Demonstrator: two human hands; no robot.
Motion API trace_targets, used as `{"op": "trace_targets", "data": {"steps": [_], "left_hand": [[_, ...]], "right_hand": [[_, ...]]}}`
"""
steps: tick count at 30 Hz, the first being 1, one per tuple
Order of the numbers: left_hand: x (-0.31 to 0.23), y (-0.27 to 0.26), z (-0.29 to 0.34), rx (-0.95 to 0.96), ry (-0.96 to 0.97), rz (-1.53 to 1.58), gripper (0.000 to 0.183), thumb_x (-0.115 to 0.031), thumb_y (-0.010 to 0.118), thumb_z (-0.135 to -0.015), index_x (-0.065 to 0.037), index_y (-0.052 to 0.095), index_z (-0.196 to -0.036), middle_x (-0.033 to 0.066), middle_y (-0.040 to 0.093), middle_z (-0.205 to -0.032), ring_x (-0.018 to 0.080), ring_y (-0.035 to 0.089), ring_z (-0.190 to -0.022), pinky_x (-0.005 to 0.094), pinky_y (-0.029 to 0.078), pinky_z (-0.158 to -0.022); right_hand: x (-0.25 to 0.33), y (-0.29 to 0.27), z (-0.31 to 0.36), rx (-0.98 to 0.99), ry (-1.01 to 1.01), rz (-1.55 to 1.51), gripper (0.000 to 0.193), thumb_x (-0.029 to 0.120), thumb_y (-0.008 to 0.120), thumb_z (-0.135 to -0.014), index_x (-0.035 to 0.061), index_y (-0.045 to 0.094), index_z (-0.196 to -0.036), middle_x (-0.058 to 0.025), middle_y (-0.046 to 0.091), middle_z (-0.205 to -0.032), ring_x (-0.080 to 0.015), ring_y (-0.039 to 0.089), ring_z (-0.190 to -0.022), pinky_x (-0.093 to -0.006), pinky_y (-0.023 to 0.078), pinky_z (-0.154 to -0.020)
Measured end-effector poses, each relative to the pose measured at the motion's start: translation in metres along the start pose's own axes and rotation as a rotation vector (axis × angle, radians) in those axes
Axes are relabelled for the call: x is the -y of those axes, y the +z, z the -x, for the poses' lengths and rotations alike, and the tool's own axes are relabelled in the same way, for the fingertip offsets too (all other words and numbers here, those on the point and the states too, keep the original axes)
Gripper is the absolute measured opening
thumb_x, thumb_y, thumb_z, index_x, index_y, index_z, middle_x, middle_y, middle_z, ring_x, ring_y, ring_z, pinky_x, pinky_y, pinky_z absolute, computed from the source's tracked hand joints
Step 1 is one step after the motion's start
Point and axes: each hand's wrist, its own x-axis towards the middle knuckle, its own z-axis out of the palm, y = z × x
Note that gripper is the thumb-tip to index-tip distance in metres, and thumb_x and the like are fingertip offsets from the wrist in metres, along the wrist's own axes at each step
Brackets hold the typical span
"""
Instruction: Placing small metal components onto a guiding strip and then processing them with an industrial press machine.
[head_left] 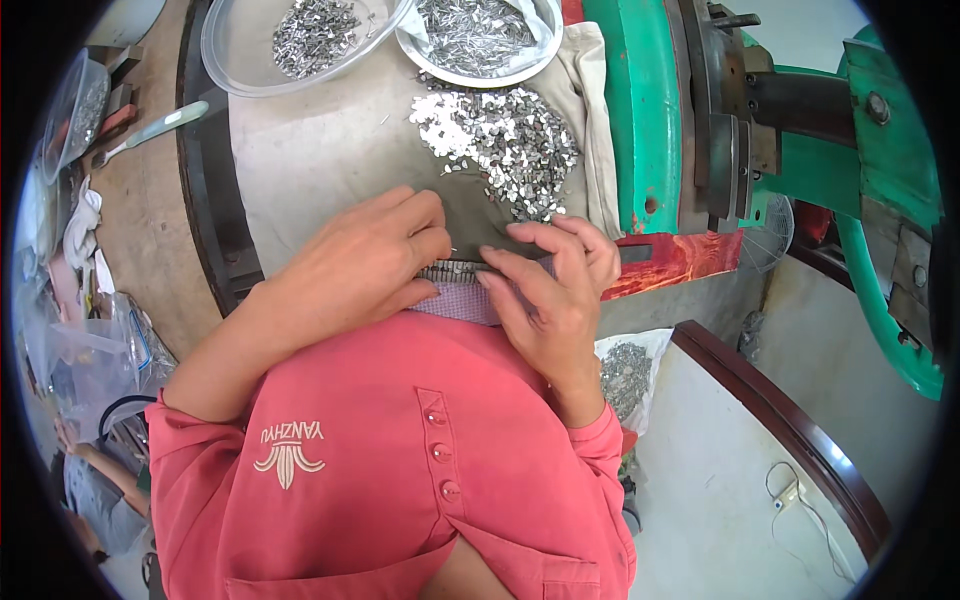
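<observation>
At the table's near edge, close to my body, lies a narrow strip of small dark metal pieces set side by side in a row. My left hand is at its left end, fingers curled in and closed; what they hold, if anything, is hidden. A tiny bright pin shows just beyond the strip, between the hands. My right hand has thumb and index fingertips closed about the strip's right end, its other fingers bent and raised. Beyond the hands spreads a pile of small shiny metal chips on the grey cloth.
A clear plastic tub and a white bowl, both with small metal parts, stand at the back. Green machinery rises on the right. A brush with a pale handle lies left. Another person's arm shows at lower left.
</observation>
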Motion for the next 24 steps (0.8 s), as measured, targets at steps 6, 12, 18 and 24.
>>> {"op": "trace_targets", "data": {"steps": [6,12,18,24], "left_hand": [[0.004,0.005,0.005,-0.073,-0.002,0.069,0.029,-0.008,0.078,-0.073,-0.002,0.064,-0.097,0.0093,0.057,-0.104,0.0303,0.057,-0.099,0.0409,0.050,-0.084],[0.000,0.006,0.000,-0.038,-0.021,0.051,0.030,-0.009,0.080,-0.072,-0.003,0.064,-0.098,0.0081,0.059,-0.105,0.0299,0.058,-0.098,0.0413,0.050,-0.084],[0.002,0.012,0.000,-0.098,-0.009,0.039,0.029,-0.011,0.080,-0.072,-0.005,0.064,-0.095,0.0072,0.058,-0.102,0.0285,0.057,-0.096,0.0405,0.049,-0.081],[0.001,0.015,0.002,-0.151,0.034,-0.072,0.026,-0.010,0.078,-0.069,-0.005,0.064,-0.090,0.0062,0.057,-0.099,0.0270,0.057,-0.093,0.0390,0.049,-0.079]], "right_hand": [[0.009,0.000,-0.003,0.086,-0.053,0.107,0.019,0.018,0.084,-0.069,0.0187,0.074,-0.084,0.0041,0.064,-0.118,-0.0275,0.051,-0.119,-0.0439,0.029,-0.103],[-0.012,0.001,-0.018,-0.052,-0.063,0.097,0.016,0.017,0.081,-0.073,0.0176,0.074,-0.087,0.0025,0.064,-0.114,-0.0272,0.051,-0.117,-0.0432,0.030,-0.100],[-0.019,0.011,-0.044,-0.038,-0.103,0.153,0.018,0.011,0.081,-0.071,0.0169,0.075,-0.087,0.0013,0.065,-0.111,-0.0264,0.052,-0.113,-0.0420,0.032,-0.098],[-0.015,0.014,-0.062,-0.030,-0.149,0.182,0.016,0.012,0.083,-0.069,0.0141,0.074,-0.081,0.0023,0.066,-0.108,-0.0258,0.054,-0.110,-0.0417,0.032,-0.096]]}}
